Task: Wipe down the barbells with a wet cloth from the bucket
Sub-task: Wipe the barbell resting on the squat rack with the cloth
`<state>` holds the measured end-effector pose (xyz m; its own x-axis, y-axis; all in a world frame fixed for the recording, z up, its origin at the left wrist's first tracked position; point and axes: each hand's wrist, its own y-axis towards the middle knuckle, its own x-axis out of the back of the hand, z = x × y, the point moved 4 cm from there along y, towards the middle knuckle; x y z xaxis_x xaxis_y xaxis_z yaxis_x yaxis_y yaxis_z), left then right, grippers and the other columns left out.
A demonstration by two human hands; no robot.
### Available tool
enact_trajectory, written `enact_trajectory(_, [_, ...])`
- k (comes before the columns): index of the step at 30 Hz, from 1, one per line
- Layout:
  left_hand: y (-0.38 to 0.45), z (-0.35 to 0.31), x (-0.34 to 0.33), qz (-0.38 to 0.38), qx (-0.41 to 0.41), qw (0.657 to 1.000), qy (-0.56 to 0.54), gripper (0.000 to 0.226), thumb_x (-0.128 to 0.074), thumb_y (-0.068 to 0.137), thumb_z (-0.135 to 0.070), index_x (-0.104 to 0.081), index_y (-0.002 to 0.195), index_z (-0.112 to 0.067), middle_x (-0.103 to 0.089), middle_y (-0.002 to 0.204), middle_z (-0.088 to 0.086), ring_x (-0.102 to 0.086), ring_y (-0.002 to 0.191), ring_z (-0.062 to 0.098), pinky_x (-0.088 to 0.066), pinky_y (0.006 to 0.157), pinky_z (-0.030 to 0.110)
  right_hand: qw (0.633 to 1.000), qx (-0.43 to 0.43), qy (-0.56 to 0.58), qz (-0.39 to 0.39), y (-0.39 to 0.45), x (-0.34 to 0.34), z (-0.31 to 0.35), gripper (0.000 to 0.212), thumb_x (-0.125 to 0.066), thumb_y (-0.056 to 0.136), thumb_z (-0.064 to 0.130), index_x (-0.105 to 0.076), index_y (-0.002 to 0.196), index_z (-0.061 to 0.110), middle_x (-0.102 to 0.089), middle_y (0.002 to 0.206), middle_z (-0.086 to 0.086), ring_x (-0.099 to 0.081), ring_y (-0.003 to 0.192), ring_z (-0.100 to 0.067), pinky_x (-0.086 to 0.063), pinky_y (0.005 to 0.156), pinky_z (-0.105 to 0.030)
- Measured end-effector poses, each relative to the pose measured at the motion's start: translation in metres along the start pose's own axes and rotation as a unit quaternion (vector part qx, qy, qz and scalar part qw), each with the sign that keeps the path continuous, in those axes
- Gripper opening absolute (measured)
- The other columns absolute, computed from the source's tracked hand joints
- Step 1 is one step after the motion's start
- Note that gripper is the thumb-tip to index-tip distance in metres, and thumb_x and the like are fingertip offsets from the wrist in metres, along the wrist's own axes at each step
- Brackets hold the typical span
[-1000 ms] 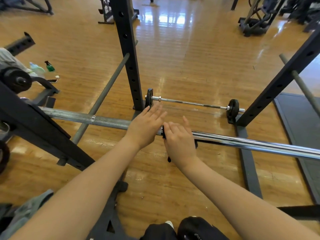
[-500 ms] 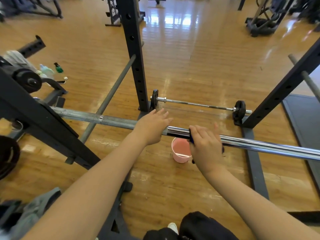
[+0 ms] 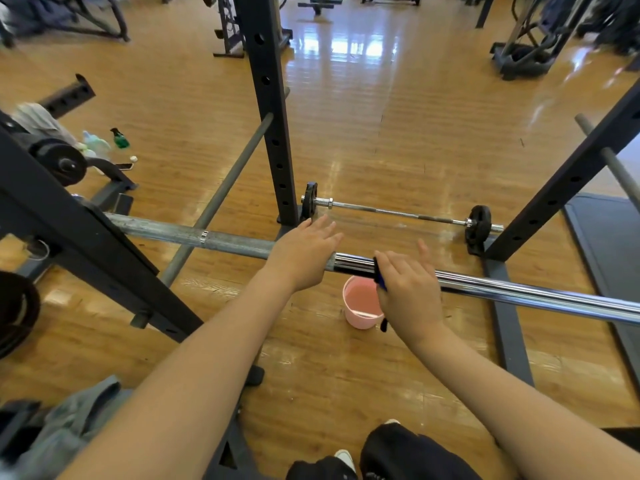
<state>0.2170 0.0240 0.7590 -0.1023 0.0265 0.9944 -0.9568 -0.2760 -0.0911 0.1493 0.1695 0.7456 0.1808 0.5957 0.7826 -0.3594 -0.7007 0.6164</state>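
A long barbell (image 3: 519,289) lies across the rack at waist height, dull grey on its left part and shiny chrome on the right. My left hand (image 3: 304,254) rests flat on the bar where grey meets chrome. My right hand (image 3: 408,289) presses a dark blue cloth (image 3: 380,278) onto the chrome sleeve, fingers laid over the bar, and a dark end of the cloth hangs below the wrist. A pink bucket (image 3: 360,304) stands on the floor under the bar. A second, thinner barbell (image 3: 398,213) with small black plates lies on the floor beyond.
Black rack uprights (image 3: 273,109) stand ahead and at the right (image 3: 568,188), with a slanted black beam (image 3: 86,244) at the left. Spray bottles (image 3: 119,138) and a phone lie on the wooden floor at the left. A dark mat (image 3: 609,237) covers the right floor.
My right hand with the cloth has slid rightwards along the chrome sleeve, away from my left hand, uncovering the pink bucket. My left hand has stayed on the bar.
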Motion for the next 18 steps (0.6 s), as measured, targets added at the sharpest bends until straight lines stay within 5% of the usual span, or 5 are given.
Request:
enact_trajectory(7, [-0.001,-0.001,0.0,-0.012,0.006,1.0,0.02,0.068,-0.053,0.089,-0.006,-0.022,0.149,-0.014,-0.018,0.157,0.006,-0.007,0.146,0.018,-0.004,0.118,0.032,0.997,0.048,-0.038,0.052,0.019,-0.024,0.046,0.042,-0.08,0.066,0.013,-0.067,0.105,0.005,-0.069,0.089,-0.005,-0.066,0.077,-0.021,-0.025,0.11,-0.048])
enact_trajectory(13, [-0.009,-0.007,0.008,-0.011,0.055,0.997,0.061,0.073,-0.055,0.09,-0.012,-0.015,0.151,-0.016,-0.02,0.157,0.005,-0.009,0.146,0.021,0.004,0.116,0.045,1.0,-0.004,-0.017,0.017,-0.014,0.011,-0.027,0.047,-0.083,0.06,0.009,-0.068,0.104,0.009,-0.07,0.094,-0.003,-0.067,0.081,-0.024,-0.038,0.099,-0.053])
enact_trajectory(18, [-0.018,-0.027,0.005,-0.054,0.12,0.989,0.065,0.077,-0.054,0.093,-0.024,-0.005,0.151,-0.011,-0.017,0.158,0.006,-0.007,0.146,0.022,0.009,0.114,0.048,0.999,-0.041,-0.006,0.02,-0.014,0.018,-0.034,0.038,-0.084,0.057,0.005,-0.068,0.091,0.004,-0.069,0.082,-0.007,-0.066,0.071,-0.027,-0.019,0.107,-0.052])
